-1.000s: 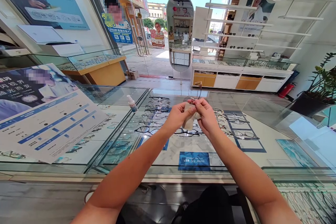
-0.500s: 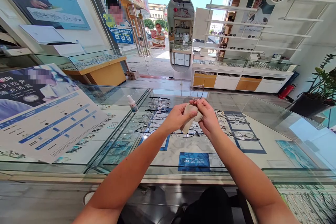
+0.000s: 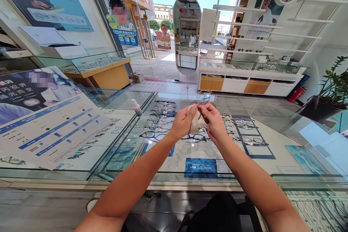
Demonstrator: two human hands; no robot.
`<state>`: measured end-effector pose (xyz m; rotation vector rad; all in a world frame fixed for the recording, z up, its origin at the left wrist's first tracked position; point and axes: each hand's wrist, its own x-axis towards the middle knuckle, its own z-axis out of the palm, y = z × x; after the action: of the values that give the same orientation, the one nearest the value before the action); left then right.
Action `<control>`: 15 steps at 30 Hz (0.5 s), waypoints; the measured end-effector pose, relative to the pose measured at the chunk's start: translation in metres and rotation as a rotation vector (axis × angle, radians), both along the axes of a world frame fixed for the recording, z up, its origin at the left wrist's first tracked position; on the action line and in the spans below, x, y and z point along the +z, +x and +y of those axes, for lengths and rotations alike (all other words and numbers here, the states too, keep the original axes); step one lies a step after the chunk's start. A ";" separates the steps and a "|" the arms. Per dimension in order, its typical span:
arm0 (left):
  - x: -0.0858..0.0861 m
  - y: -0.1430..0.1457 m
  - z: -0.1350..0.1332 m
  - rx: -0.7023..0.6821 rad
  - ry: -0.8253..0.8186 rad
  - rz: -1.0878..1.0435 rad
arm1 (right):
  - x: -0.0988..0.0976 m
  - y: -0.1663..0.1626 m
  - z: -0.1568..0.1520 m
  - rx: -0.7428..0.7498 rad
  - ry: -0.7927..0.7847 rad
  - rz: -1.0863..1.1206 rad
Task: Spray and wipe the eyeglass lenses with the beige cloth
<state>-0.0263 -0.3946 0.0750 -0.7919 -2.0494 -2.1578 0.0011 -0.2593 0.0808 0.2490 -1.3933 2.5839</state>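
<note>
Pinching a pale cloth (image 3: 194,127) between thumb and fingers, the left hand (image 3: 182,119) meets the right hand (image 3: 215,119) almost fingertip to fingertip. The right hand pinches a pair of glasses (image 3: 203,97) by the frame. One round lens stands up clear just beyond both hands' fingertips; the rest is hidden by fingers and cloth, which hangs down between the palms.

The handling looks to be partway through: cloth and frame are together in the hands, and neither is set down or let go. Whether either lens is finished cannot be told; the raised one is out of the cloth, the other is not visible.

Below and around both hands, more spectacles (image 3: 193,138) lie in rows at the glass counter (image 3: 168,169). A small spray bottle (image 3: 137,108) stands upright to the left of the left hand, well apart and untouched. A blue card (image 3: 201,168) lies nearer the body than either hand.
</note>
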 end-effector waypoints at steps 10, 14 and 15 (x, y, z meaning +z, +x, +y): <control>-0.002 -0.029 -0.015 -0.017 0.109 -0.222 | 0.000 -0.015 0.027 -0.096 0.204 0.114; 0.003 -0.035 -0.020 -0.019 0.225 -0.272 | -0.002 -0.012 0.027 -0.030 0.401 0.171; 0.005 -0.036 -0.021 -0.033 0.239 -0.287 | -0.003 -0.011 0.026 -0.019 0.432 0.171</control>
<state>-0.0620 -0.4153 0.0795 -0.5174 -1.8457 -2.6029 -0.0097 -0.2336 0.0779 0.5025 -1.8577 2.1577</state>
